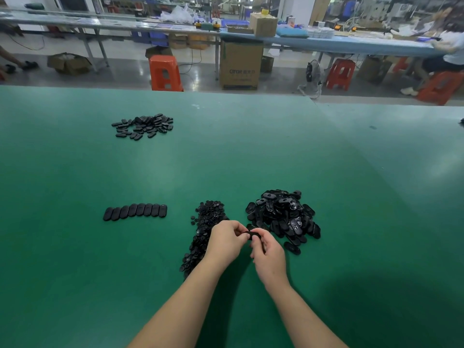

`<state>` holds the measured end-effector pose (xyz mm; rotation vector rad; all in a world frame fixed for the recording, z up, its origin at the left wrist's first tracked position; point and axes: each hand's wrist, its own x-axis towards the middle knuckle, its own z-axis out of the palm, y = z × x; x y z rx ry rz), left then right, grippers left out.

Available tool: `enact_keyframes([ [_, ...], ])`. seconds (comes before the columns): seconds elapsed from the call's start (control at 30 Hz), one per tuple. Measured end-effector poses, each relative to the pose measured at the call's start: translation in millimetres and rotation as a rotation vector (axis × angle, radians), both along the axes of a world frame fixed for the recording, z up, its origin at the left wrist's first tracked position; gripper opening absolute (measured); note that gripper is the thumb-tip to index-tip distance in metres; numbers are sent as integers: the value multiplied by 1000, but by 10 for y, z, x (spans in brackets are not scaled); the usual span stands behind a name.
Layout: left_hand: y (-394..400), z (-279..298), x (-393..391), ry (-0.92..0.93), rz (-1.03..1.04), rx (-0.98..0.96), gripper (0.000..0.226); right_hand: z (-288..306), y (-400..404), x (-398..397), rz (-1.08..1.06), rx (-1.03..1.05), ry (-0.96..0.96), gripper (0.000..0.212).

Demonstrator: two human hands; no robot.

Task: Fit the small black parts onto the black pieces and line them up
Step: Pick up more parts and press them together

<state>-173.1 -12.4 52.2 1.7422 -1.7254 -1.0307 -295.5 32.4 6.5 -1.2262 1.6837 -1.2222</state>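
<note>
My left hand (226,243) and my right hand (268,257) meet above the green table (226,159), and both pinch one black oval piece (253,233) between their fingertips. Whether a small part is on it is hidden by my fingers. A long heap of small black parts (204,227) lies just left of my hands. To the right sits a pile of black oval pieces (282,214). Several oval pieces stand side by side in a neat row (135,211) at the left.
A second loose heap of black ovals (143,125) lies far back on the left. Beyond the table's far edge stand an orange stool (164,72), a cardboard box (239,64) and long workbenches; a person (444,46) sits at the right.
</note>
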Motion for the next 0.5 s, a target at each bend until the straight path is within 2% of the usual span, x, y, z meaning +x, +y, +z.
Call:
enact_keyframes([
  [0.5,74,17,-91,60,23,-47,6,27,20,-1,-33,2,-58,11],
])
